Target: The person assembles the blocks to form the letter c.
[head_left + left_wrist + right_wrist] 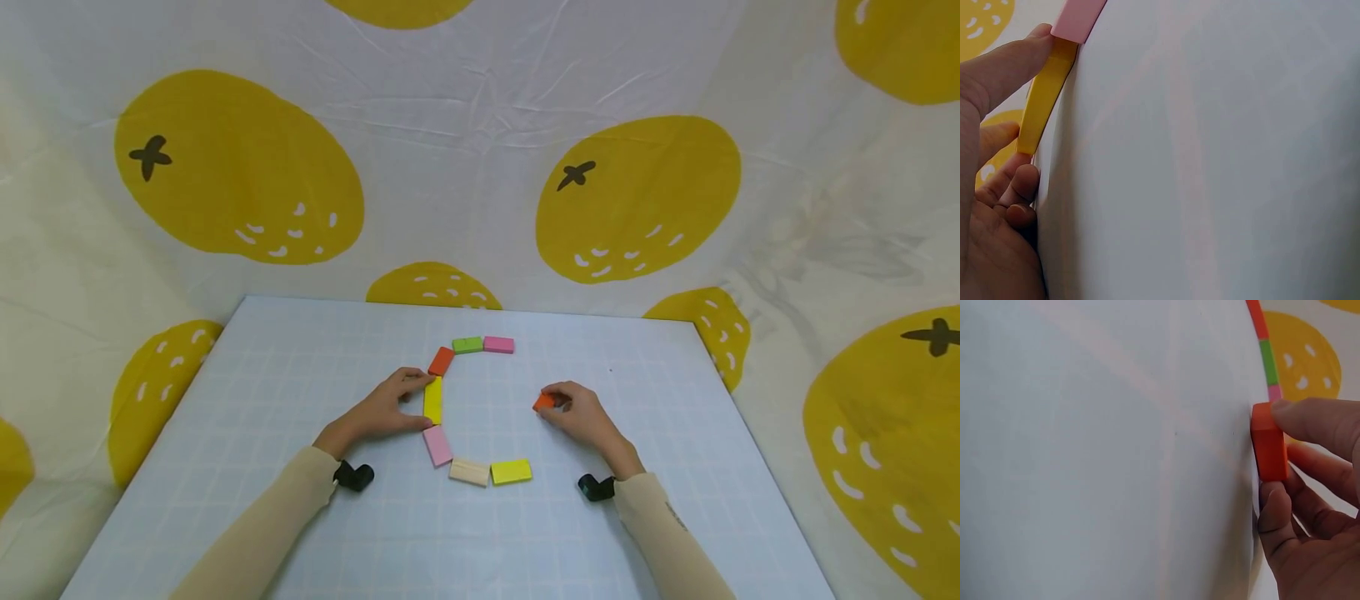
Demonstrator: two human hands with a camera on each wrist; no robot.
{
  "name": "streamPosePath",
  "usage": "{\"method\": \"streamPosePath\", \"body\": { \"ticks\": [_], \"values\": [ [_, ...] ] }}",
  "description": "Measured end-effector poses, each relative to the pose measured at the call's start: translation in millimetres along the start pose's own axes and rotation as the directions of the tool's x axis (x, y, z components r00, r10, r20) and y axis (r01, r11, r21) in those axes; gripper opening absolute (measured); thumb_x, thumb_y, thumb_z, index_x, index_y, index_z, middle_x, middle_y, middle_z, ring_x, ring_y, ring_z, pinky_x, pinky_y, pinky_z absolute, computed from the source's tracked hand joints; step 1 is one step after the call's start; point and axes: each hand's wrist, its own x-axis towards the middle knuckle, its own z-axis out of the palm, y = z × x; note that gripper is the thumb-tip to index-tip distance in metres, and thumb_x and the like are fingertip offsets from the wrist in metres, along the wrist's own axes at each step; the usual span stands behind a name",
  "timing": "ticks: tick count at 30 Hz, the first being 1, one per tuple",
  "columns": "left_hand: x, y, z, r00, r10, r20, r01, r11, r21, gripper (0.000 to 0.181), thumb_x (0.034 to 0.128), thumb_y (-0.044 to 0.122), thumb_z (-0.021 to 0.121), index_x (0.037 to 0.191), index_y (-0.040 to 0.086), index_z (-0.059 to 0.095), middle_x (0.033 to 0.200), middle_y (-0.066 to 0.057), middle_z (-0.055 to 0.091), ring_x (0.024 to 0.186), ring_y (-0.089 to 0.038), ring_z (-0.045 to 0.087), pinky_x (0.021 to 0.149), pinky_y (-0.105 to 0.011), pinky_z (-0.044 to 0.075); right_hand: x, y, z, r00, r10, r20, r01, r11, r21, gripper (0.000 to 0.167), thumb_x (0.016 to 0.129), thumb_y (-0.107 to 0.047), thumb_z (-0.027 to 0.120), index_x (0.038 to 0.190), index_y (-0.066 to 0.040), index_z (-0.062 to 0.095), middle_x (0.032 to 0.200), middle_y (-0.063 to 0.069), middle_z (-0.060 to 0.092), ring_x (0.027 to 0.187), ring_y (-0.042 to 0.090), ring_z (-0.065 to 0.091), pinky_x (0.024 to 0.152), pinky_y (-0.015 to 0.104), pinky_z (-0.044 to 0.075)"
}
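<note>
My left hand pinches a long yellow block by its two ends, thumb at the near end and fingers at the far end. In the left wrist view that yellow block lies against a pink block. An orange-red block sits just beyond the yellow one, and a light pink block just nearer. Over on the right, my right hand grips an orange block between thumb and fingers. The right wrist view shows this orange block close to the tabletop.
A green block and a darker pink block continue the curve at the back. A plain wood block and another yellow block continue it at the front. All lie on a pale checked table before a fruit-print cloth.
</note>
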Motion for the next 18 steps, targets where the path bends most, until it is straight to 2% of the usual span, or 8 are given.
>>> {"method": "streamPosePath", "body": {
  "ticks": [11, 18],
  "values": [
    [-1.8, 2.7, -0.7, 1.0, 0.007, 0.0, -0.007, 1.0, -0.003, 0.082, 0.0844, 0.048, 0.083, 0.156, 0.025, 0.048, 0.153, -0.009, 0.042, 0.124, -0.027, 0.051, 0.106, -0.05, 0.049, -17.7, -2.1, 1.5, 0.999, 0.022, 0.026, -0.022, 1.0, -0.005, 0.032, 0.089, -0.024, 0.082, 0.119, -0.014, 0.075, 0.108, -0.002, 0.07, 0.092, 0.015, 0.058, 0.081, 0.029, 0.052],
    [0.3, 2.0, -0.7, 1.0, 0.022, -0.005, -0.022, 1.0, 0.003, 0.083, 0.0843, 0.047, 0.083, 0.156, 0.024, 0.048, 0.152, -0.009, 0.043, 0.121, -0.026, 0.051, 0.105, -0.048, 0.049, -28.6, -6.6, 2.5, 0.999, -0.005, 0.046, 0.006, 1.0, -0.013, 0.028, 0.09, -0.021, 0.081, 0.116, -0.013, 0.076, 0.103, -0.004, 0.07, 0.088, 0.012, 0.057, 0.078, 0.027, 0.052]
  ]
}}
